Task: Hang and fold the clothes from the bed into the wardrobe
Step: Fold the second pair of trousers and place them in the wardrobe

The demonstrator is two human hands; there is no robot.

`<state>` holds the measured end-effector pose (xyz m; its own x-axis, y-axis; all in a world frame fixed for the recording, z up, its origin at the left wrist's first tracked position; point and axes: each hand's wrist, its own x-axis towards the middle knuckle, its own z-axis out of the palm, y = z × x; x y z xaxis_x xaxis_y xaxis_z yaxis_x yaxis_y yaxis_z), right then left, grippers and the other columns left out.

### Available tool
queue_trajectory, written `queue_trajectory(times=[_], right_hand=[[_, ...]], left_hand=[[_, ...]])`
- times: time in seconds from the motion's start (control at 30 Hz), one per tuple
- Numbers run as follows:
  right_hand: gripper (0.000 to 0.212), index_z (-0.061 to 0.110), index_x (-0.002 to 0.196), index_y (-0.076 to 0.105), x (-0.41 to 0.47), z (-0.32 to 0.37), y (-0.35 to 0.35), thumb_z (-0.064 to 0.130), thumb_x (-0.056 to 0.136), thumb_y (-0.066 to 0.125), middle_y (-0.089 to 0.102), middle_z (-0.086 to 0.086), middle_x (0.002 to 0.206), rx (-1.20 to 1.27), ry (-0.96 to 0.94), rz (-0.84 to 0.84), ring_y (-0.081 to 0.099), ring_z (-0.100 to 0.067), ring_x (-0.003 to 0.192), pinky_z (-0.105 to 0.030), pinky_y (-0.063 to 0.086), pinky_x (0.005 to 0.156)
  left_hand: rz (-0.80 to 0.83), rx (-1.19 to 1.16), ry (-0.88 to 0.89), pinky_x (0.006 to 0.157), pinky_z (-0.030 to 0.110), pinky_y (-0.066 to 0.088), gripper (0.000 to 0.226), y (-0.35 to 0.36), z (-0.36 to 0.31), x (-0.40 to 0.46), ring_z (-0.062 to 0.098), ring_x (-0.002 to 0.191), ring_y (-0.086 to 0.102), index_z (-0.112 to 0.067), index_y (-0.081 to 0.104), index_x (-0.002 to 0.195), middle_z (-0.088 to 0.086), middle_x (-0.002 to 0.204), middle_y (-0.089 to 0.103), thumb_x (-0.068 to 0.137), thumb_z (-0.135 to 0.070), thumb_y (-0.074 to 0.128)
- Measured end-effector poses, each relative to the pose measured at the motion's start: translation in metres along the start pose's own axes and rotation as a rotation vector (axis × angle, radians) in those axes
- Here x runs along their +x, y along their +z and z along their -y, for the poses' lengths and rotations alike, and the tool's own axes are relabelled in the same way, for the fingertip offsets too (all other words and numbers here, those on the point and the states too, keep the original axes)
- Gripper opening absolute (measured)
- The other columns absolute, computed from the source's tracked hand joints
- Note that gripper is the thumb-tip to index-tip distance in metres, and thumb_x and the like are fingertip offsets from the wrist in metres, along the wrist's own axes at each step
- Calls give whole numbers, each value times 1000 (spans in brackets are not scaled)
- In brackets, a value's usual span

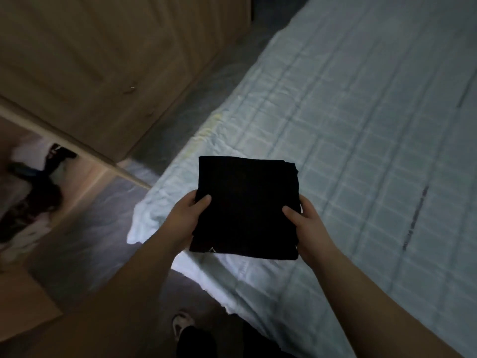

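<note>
A black garment [246,202], folded into a flat square, hangs in the air over the near corner of the bed [361,125]. My left hand [187,218] grips its left edge, thumb on top. Its right edge is held the same way by my right hand [305,226]. The bed has a pale checked cover, and no other clothes show on the visible part of it. The wooden wardrobe [90,60] stands to the left. Its open section [28,192] at the far left holds dark and light clothes, blurred.
A narrow strip of grey floor [103,228] runs between the bed and the wardrobe. My foot in a light shoe [182,322] stands by the bed's near edge. A wooden panel [23,306] juts in at the lower left.
</note>
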<state>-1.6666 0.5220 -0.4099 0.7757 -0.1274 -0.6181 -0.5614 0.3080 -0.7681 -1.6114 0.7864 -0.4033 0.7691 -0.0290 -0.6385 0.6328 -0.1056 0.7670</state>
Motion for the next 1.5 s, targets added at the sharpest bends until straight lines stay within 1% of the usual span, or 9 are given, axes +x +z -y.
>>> queue_trajectory(times=[0.1,0.17,0.3,0.5,0.77,0.9,1.07,1.3,1.5], right_hand=[[37,28,129,59,-21,23,80,13,95,63,69,-2,122,-75,-62,126,70,-23,107,-49,56,94],[36,30,126,60,-41,27,142,12,95,62,70,0,121,-118,-94,196,70,-22,107,-48,56,94],[38,32,125,60,-87,15,269,9,95,61,71,4,119,-169,-144,320,70,-19,108,-47,55,95],[45,24,133,58,-168,-15,444,0,95,60,69,0,127,-189,-191,516,66,-19,115,-41,52,95],[43,32,127,62,-242,-27,600,3,96,60,70,7,122,-240,-241,702,65,-17,116,-47,50,103],[45,31,135,59,-244,-20,643,8,96,62,69,9,125,-275,-271,752,64,-17,118,-48,51,103],[44,32,133,60,-221,5,685,7,96,61,70,10,123,-265,-292,768,64,-17,117,-45,52,101],[44,36,123,65,-151,69,770,1,97,56,72,17,114,-199,-342,786,67,-7,108,-28,54,86],[45,33,129,64,-85,120,850,3,96,58,71,10,120,-205,-354,719,66,-16,114,-44,54,98]], left_hand=[[-162,66,127,100,50,52,33,-75,-21,-42,20,104,70,-22,69,114,-1,109,75,86,-40,65],[-264,70,174,97,47,53,26,-131,-25,-74,18,101,70,-23,69,111,-1,106,74,90,-37,63],[-422,25,260,92,44,55,34,-250,-18,-141,14,102,69,-31,65,119,-8,109,73,89,-46,58],[-716,-216,355,83,37,58,20,-412,3,-253,14,93,72,-24,68,114,-6,101,75,95,-29,65],[-913,-525,456,73,28,56,14,-529,9,-356,13,89,73,-21,70,108,-4,99,77,94,-18,67],[-929,-613,502,80,35,56,16,-565,3,-357,20,94,73,-15,70,110,4,102,76,94,-15,67],[-921,-638,538,83,38,56,15,-597,-27,-327,24,98,72,-15,70,109,6,104,76,94,-14,66],[-896,-644,620,96,49,54,17,-657,-109,-244,32,104,70,-9,68,111,13,108,74,96,-12,63],[-844,-673,603,96,47,53,21,-721,-175,-164,28,105,70,-12,69,116,10,113,74,97,-19,63]])
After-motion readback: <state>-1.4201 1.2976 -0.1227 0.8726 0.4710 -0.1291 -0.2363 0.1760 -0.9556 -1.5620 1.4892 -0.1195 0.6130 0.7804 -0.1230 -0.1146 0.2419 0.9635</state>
